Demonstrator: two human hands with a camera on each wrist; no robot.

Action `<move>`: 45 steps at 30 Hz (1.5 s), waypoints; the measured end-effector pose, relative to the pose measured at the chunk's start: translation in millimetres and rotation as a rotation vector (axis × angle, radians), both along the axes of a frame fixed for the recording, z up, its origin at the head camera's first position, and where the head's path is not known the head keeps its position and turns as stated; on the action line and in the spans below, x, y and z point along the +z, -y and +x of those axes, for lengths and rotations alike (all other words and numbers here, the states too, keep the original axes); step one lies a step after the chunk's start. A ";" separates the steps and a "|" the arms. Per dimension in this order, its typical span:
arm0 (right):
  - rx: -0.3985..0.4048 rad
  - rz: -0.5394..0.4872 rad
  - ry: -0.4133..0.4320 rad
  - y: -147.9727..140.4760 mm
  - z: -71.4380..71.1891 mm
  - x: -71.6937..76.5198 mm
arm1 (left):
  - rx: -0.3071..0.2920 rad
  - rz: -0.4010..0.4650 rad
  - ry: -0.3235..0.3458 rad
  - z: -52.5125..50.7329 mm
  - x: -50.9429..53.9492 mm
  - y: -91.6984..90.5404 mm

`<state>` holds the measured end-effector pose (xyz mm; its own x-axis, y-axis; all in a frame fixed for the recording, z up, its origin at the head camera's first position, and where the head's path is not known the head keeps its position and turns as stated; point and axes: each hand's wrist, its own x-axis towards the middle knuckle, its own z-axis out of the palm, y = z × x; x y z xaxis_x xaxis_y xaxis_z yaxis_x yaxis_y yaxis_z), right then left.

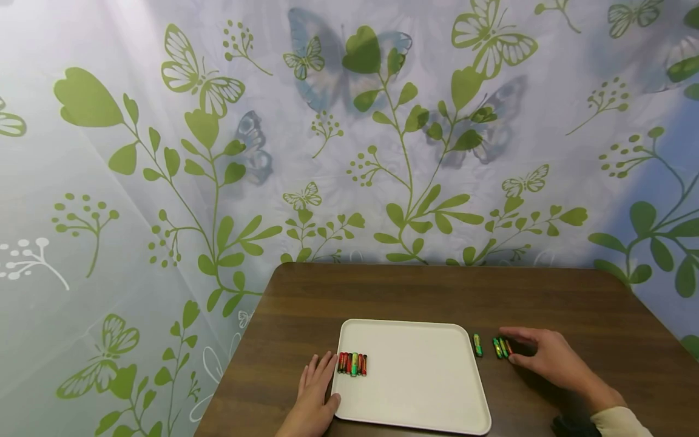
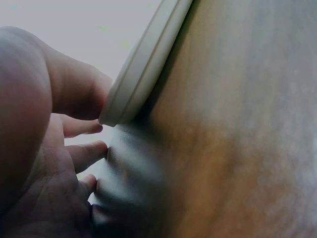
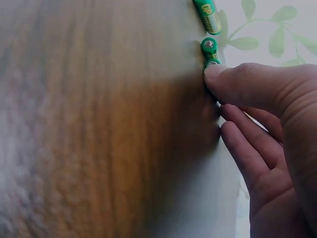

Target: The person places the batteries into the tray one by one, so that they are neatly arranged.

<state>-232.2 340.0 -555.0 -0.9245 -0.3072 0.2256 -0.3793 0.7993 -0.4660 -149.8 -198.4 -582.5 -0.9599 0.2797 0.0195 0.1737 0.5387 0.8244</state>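
Nearest the head camera, the left hand point(image 1: 315, 393) lies at the left rim of a cream tray point(image 1: 415, 388), fingers extended and thumb by the edge. Just inside that rim, a row of red-and-black batteries point(image 1: 348, 363) lies side by side with one green battery point(image 1: 354, 364) among them; the tray's pale floor stretches from the row to the right rim. Just outside the right rim lies a lone green battery point(image 1: 477, 345). Farther right, past a strip of brown wooden counter point(image 1: 426, 291), two close-set green batteries point(image 1: 497, 348) and a red battery point(image 1: 509, 347) sit by the curved fingers of the right hand point(image 1: 557, 359). Behind the tray, wood runs to the counter's far edge, against a butterfly-print curtain point(image 1: 382, 152).

From the left wrist, the thumb touches the tray's raised rim, with the other fingers loosely straight beyond it.

From the right wrist, the thumb tip overlaps the end of a green battery; whether the fingers grip one, I cannot tell. Bare wood grain spreads out on the thumb's side.
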 end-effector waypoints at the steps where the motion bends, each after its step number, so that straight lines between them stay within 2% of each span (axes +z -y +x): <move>1: -0.003 0.001 0.003 0.6 -0.3 -0.2 | 0.002 0.005 -0.005 0.5 1.1 -0.4; 5: -0.010 -0.003 0.018 1.6 1.1 -1.1 | -0.005 0.021 -0.036 0.3 -0.7 0.3; 13: -0.048 0.019 -0.002 -0.5 9.1 0.6 | -0.019 0.053 -0.029 -0.8 -6.7 2.6; 19: -0.051 -0.040 -0.014 8.3 15.8 6.5 | -0.007 0.010 -0.036 -2.0 -7.1 2.3; 23: -0.033 -0.094 -0.039 21.3 19.0 11.6 | 0.004 0.005 -0.048 -0.3 -2.9 0.3; 27: -0.023 -0.148 -0.018 38.4 21.3 15.6 | -0.002 0.021 -0.056 2.6 1.5 -0.8; 36: 0.025 -0.265 0.048 80.3 21.1 11.6 | 0.009 -0.036 -0.020 0.9 -5.3 0.4; 45: 0.089 -0.323 0.014 124.7 18.7 7.0 | 0.000 -0.013 -0.003 6.3 6.9 -2.8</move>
<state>-213.5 215.4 -547.9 -0.9010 -0.3019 0.3116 -0.4328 0.5737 -0.6954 -143.6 -195.6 -575.6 -0.9598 0.2801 0.0186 0.1762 0.5496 0.8166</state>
